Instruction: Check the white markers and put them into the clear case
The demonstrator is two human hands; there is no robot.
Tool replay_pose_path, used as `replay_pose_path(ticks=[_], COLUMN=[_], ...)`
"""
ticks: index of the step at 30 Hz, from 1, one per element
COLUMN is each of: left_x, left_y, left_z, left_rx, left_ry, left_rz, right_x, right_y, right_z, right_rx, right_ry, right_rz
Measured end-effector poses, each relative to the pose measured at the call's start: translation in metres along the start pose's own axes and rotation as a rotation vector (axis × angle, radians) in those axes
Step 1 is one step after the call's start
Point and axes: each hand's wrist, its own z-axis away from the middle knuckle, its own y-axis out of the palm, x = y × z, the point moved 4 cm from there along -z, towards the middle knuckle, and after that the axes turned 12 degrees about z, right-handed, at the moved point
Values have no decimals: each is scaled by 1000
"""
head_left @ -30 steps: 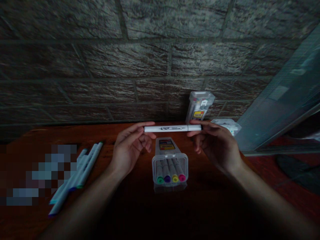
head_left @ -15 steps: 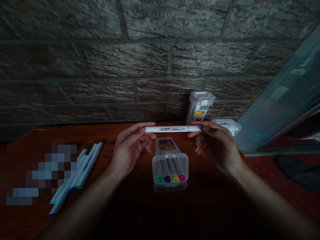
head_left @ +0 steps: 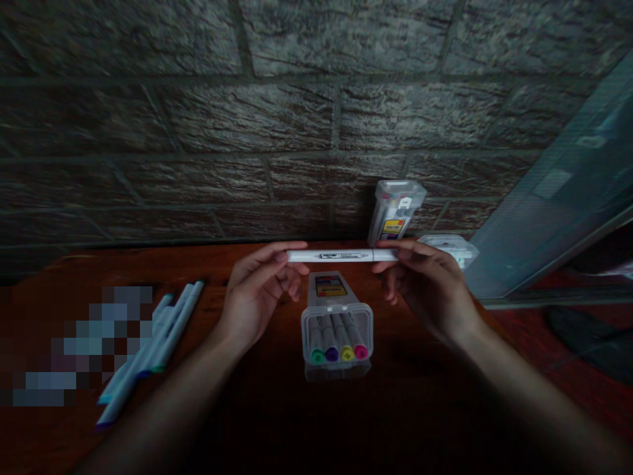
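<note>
I hold a white marker (head_left: 341,255) level between both hands, above the table. My left hand (head_left: 257,290) pinches its left end with thumb and fingers. My right hand (head_left: 428,287) pinches its right end the same way. Just below the marker lies a clear plastic marker case (head_left: 336,330) with its open end toward me, showing green, purple, yellow and pink caps.
Several loose markers (head_left: 158,343) lie on the dark red table (head_left: 257,422) at the left, beside a pixelated patch. A second clear case (head_left: 394,214) stands upright against the brick wall, another one (head_left: 455,249) lies beside it. A glass panel (head_left: 558,218) slants at the right.
</note>
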Motion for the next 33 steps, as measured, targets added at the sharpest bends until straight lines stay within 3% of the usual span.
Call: replay_pose_path(ticks=[9,33], left_x=[2,0], left_y=[1,2], left_z=[1,1], left_rx=[-18,-21], left_ry=[29,86], left_rz=[-57,-155], right_x=[-6,-15], right_y=[1,0], right_z=[-2,-5], right_rx=[-26,9], right_ry=[-70,-20], right_rz=[194,450])
